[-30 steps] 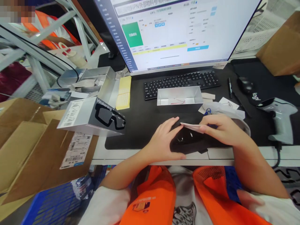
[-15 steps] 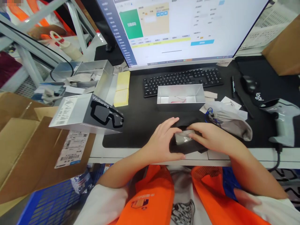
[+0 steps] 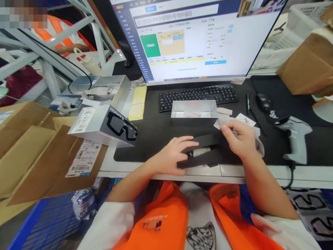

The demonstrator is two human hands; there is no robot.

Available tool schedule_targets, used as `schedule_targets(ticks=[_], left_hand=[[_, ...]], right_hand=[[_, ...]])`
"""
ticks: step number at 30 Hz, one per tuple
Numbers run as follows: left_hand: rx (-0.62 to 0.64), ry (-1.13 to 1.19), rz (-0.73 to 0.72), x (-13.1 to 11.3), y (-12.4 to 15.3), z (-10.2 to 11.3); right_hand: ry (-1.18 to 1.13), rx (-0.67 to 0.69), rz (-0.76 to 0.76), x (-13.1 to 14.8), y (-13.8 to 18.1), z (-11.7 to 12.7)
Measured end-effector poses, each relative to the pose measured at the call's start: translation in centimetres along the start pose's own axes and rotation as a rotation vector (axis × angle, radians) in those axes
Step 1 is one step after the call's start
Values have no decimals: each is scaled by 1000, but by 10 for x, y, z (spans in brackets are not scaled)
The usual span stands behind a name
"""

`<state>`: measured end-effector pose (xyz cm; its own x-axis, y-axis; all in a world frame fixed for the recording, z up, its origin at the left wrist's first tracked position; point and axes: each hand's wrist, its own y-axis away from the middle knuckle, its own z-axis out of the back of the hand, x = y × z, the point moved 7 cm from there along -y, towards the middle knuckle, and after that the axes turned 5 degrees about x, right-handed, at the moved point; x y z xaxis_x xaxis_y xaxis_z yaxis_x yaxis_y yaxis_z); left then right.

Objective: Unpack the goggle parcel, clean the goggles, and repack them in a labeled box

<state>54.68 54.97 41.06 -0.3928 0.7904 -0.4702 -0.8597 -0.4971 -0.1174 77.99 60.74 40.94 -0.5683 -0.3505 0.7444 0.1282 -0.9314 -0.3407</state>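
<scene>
A flat black case [image 3: 208, 140] lies half open on the black desk mat [image 3: 156, 133] near the desk's front edge, with a small grey item [image 3: 201, 151] showing inside. My left hand [image 3: 173, 156] grips the case's left end, fingers stretched along its top flap and thumb at the front. Just right of the case, my right hand [image 3: 240, 139] pinches the blue-corded mouth of a grey pouch [image 3: 259, 147]. The hand hides most of the pouch.
Behind the case stand an open silver tray box [image 3: 194, 104], a keyboard [image 3: 197, 94] and a monitor [image 3: 192, 38]. A sunglasses box [image 3: 104, 125] and cardboard boxes [image 3: 31, 152] are left. A barcode scanner [image 3: 293, 135], mouse [image 3: 263, 101], pen [image 3: 248, 99] and paper slips [image 3: 244, 118] are right.
My right hand left the case and moved right and back to the grey pouch. The small grey piece it was pressing down now lies inside the case. My left hand stays on the case.
</scene>
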Motion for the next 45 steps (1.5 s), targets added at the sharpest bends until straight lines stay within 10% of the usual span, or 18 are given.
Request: schedule_targets(ticks=[6, 11, 16, 25, 35, 45], left_hand=[[-362, -29, 112, 15, -11, 81], [-296, -91, 256, 53, -71, 120], [-110, 14, 267, 91, -110, 113], [235, -166, 484, 115, -124, 108], [224, -304, 387, 107, -133, 100], [35, -274, 339, 105, -131, 94]], right_hand=[[-284, -543, -33, -35, -1, 48], [-413, -807, -83, -79, -1, 89], [-470, -817, -219, -116, -4, 99], [-391, -345, -275, -104, -23, 60], [-210, -274, -283, -100, -21, 63], [216, 414, -235, -107, -13, 6]])
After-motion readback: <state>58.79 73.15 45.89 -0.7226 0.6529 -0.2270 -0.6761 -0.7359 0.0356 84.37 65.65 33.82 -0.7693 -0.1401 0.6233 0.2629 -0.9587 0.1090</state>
